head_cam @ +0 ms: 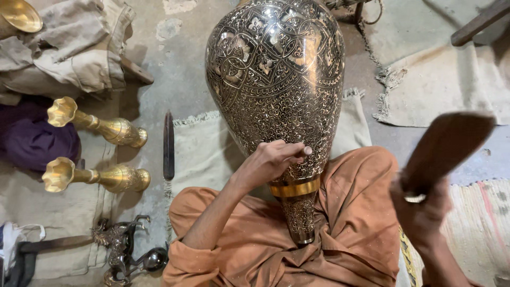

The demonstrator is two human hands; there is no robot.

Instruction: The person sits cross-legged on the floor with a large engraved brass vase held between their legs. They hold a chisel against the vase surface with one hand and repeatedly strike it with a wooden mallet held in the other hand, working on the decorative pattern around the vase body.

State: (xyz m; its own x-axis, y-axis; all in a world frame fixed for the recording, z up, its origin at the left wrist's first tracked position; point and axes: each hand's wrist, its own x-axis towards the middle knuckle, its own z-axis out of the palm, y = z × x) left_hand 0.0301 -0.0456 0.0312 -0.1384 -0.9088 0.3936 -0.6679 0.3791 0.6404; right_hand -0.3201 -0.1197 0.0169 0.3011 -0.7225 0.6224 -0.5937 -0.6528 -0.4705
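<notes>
Two brass trumpet-mouthed vases (95,151) lie on the floor at far left, beside a dark chisel-like tool (168,146). Your left hand (271,159) pinches a slim tool, its fingers (297,151) closed and pressed against the large engraved brass vase (276,79), which rests tilted across your orange-clad lap. Your right hand (422,210) grips a wooden mallet (446,149), raised beside the vase.
</notes>
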